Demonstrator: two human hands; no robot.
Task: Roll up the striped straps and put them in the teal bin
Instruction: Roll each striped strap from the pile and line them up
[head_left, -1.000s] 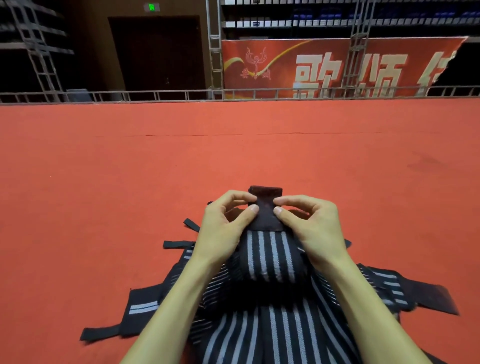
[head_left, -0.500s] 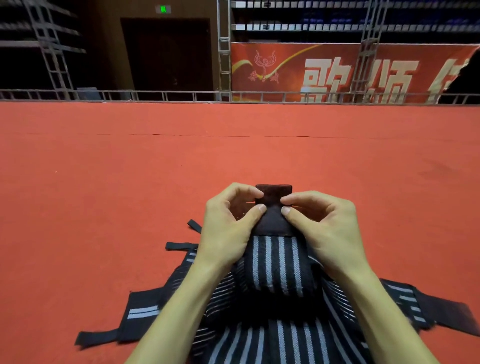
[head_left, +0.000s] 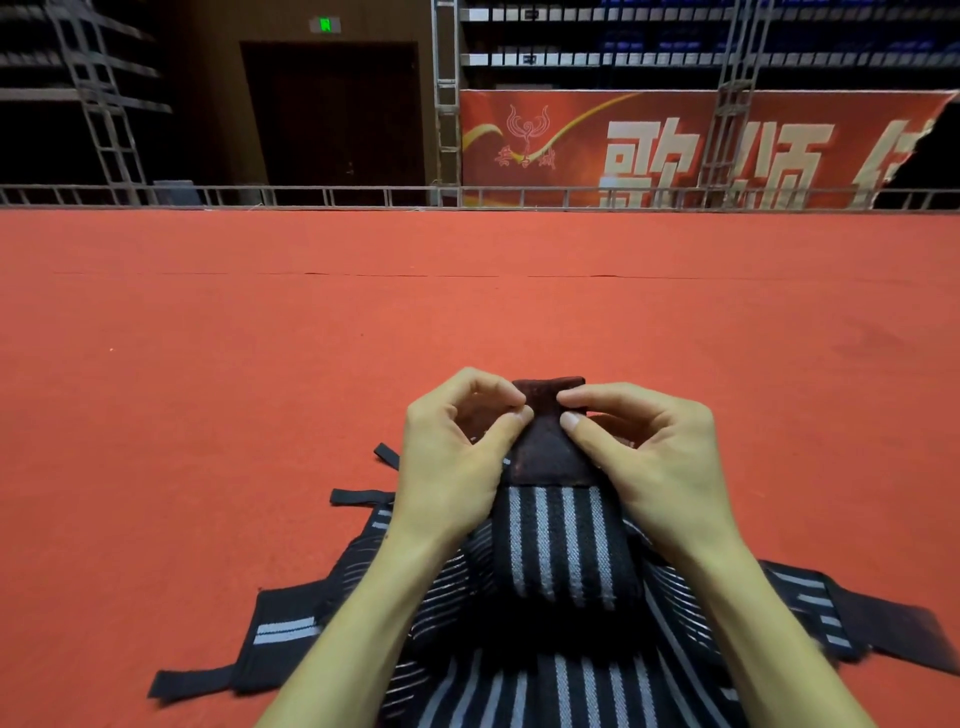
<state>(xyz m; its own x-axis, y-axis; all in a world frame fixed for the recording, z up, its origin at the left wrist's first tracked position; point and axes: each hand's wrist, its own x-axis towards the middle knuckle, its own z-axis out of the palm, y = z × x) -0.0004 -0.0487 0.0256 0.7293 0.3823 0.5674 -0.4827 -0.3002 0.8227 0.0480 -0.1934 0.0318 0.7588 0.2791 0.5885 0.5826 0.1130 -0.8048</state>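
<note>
Since the earlier frame, both hands have crept further up the dark end tab (head_left: 545, 431), and we note more striped webbing gathered into the roll beneath them. We record the left hand (head_left: 452, 467) and right hand (head_left: 654, 467) each pinching that tab between thumb and forefinger, closed on the striped strap (head_left: 563, 545) held just above the heap of loose straps (head_left: 291, 623). Our judgement: rolling of this strap is under way, not finished, with several more waiting. No teal bin appears in view, so we cannot place it. The surface is a broad red carpeted floor (head_left: 208, 364), bounded by a metal rail (head_left: 311, 196), with a red banner (head_left: 675, 145) and dark doorway (head_left: 332, 114) beyond.
</note>
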